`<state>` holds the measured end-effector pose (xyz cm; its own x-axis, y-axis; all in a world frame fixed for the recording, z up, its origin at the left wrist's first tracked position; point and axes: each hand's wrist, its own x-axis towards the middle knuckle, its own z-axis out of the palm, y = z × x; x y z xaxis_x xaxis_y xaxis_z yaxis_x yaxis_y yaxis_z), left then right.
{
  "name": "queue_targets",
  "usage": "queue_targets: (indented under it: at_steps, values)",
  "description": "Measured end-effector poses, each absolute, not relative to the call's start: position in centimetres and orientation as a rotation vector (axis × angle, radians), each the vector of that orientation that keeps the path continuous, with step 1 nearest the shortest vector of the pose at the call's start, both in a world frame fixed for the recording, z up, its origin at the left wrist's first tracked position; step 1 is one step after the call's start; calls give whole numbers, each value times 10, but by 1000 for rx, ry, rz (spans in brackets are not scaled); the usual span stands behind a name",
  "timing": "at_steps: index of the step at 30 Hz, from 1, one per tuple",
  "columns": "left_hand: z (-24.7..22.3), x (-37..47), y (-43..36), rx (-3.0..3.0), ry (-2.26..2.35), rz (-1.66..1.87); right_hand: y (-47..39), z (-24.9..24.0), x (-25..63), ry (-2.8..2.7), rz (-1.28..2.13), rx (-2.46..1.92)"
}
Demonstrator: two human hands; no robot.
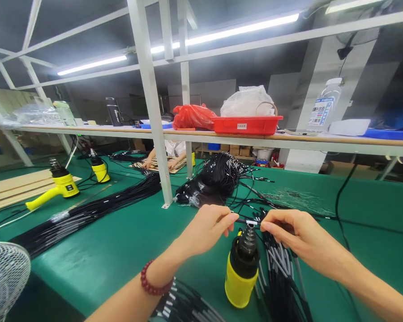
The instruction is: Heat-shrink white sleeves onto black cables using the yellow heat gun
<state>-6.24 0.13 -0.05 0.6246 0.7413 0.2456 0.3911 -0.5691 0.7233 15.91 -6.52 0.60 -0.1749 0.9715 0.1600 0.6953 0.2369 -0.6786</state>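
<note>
While my left hand (208,226) and right hand (293,228) pinched a black cable (242,221) over the upright heat gun (242,270), the cable's white band (251,222) seemed already in place, only setting down remaining.

Cable workshop, green workbench (121,243), yellow heat guns (241,284), bundled black cables (218,179)

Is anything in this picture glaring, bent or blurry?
Head view throughout: the tube light glares white, and the tabletop has a pale sheen; the bottle leans outward, perhaps from a wide lens; the far wall looks dim and soft, while the left hand and right hand show little blur.
</note>
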Motion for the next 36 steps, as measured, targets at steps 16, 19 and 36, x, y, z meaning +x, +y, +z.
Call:
queue_targets:
  at_steps: [16, 19, 36]
  values:
    - [0, -62, -1, 2113, 841, 798, -66, 3, 163, -1971, 559, -1563]
    - [-2, -63, -1, 2146, 855, 767, -66, 3, 164, -1961, 574, -1547]
    - [1, -59, -3, 2120, 836, 879, -61, 2, 167, -1904, 626, -1510]
